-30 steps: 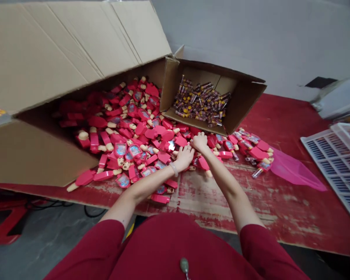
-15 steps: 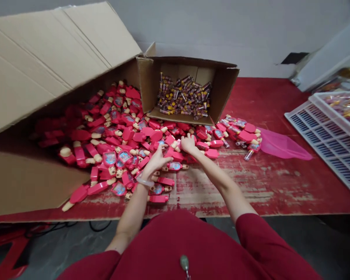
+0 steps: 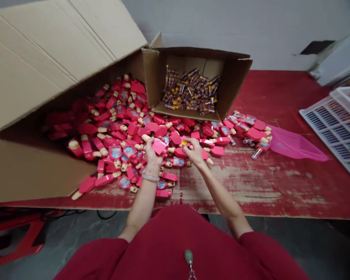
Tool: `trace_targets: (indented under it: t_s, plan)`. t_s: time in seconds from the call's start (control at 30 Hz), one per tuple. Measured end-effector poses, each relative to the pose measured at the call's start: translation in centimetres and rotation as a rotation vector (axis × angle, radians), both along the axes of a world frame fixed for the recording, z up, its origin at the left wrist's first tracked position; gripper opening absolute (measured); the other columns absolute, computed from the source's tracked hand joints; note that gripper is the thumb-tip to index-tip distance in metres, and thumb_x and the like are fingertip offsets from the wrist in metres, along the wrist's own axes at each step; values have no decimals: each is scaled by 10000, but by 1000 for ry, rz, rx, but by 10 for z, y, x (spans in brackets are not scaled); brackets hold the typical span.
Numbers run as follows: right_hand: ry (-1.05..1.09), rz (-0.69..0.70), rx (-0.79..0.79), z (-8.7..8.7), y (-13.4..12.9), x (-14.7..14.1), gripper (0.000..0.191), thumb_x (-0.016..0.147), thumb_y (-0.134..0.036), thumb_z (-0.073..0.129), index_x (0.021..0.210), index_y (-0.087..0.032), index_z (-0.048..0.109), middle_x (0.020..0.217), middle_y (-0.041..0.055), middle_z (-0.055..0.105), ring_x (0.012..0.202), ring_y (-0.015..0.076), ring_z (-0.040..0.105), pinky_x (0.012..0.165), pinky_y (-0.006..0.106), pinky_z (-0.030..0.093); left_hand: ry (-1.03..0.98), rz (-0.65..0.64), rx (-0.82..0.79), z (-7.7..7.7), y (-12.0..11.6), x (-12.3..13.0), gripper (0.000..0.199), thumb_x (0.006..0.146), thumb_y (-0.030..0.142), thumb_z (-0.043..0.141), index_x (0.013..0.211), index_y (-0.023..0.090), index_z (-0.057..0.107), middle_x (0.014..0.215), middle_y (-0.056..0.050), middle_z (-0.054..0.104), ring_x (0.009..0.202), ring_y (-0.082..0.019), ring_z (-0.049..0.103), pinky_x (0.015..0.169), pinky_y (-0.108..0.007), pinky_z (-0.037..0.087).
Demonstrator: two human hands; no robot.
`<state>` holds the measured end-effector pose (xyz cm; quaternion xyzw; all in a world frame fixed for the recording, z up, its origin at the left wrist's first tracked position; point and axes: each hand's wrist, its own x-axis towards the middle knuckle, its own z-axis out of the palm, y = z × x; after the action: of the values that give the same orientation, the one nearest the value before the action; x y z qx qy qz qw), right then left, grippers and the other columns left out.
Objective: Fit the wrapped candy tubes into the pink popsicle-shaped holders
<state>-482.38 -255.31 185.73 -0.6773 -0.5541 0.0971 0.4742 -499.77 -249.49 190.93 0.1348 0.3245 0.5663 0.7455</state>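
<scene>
My left hand (image 3: 153,157) is closed round a pink popsicle-shaped plastic toy (image 3: 159,146), whose cream stick end points up and left. Just to the right, my right hand (image 3: 195,152) pinches a small yellow-capped tube (image 3: 184,142); its fingers cover most of the tube. Beneath both hands spreads a heap of similar pink popsicle toys (image 3: 128,151), some with blue picture fronts and cream, dotted ends.
A large cardboard box (image 3: 55,46) lies on its side at left, toys spilling out. Behind the heap, a smaller carton (image 3: 235,89) holds many yellow-capped tubes (image 3: 189,93). At right are a pink bag (image 3: 297,146) beside toys and tubes, and a white slotted basket (image 3: 323,116).
My left hand has gone from open above the heap to holding a pink toy. My right hand has lifted slightly from the heap, a yellow cap now showing at its fingertips. The view has shifted.
</scene>
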Motion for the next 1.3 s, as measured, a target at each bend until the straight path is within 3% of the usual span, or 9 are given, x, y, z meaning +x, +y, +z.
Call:
trace_targets:
  t_s: [0.1,0.2,0.3,0.43,0.73,0.93,1.17,1.23,1.3]
  plan:
    - [263,212,20,-1,-31,-32,269,878,-310,570,1128,-211,584,1027,54,642,848,180,620,780,331,526,-18,29,28,3,-10,16,258,752,408,706,764,180,585,651,13,673,534,-108,640,548,-205,487]
    - [336,272,54,4,-45,-53,412,861,-292,607,1247,-226,478,1046,50,609,858,165,618,768,308,526,36,38,74,3,-21,26,290,699,412,746,733,179,576,616,20,649,508,-107,610,529,-207,461]
    - [288,239,93,12,-50,-64,452,849,-259,617,1270,-227,454,1056,57,606,930,178,608,851,334,513,98,96,85,1,-29,28,278,668,368,756,699,183,551,604,28,634,521,-110,611,537,-208,453]
    - [282,146,44,25,-58,-74,309,880,-282,608,1170,-214,524,1043,64,628,919,184,610,849,337,509,140,94,98,2,-32,25,226,682,326,709,672,187,530,596,30,612,512,-109,587,534,-220,443]
    - [270,64,6,56,-79,-87,170,937,-321,574,1083,-236,553,1027,77,646,930,218,627,839,366,520,268,-6,153,30,-39,20,177,751,300,693,718,182,565,612,27,608,562,-115,597,572,-226,459]
    - [447,35,54,56,-81,-90,190,892,-325,644,1046,-242,571,993,54,637,887,196,623,824,349,535,256,-1,169,33,-49,22,169,763,289,704,747,190,568,620,30,588,549,-108,577,546,-226,447]
    - [964,126,-4,42,-74,-81,590,683,-352,830,1192,-247,553,972,21,641,728,128,613,704,282,550,224,-206,204,20,-48,24,270,721,379,748,757,178,571,667,-8,630,612,-147,629,595,-265,487]
    - [917,121,-76,37,-71,-77,583,702,-407,806,1200,-237,555,952,22,638,691,134,601,652,283,533,222,-185,161,15,-45,24,301,718,403,752,738,177,554,632,7,609,591,-135,621,590,-254,480]
    - [704,164,-194,35,-70,-73,471,746,-452,760,1119,-216,594,908,23,640,699,153,594,636,283,503,218,-101,153,11,-40,21,311,717,414,763,754,185,556,626,22,604,615,-138,638,612,-253,494]
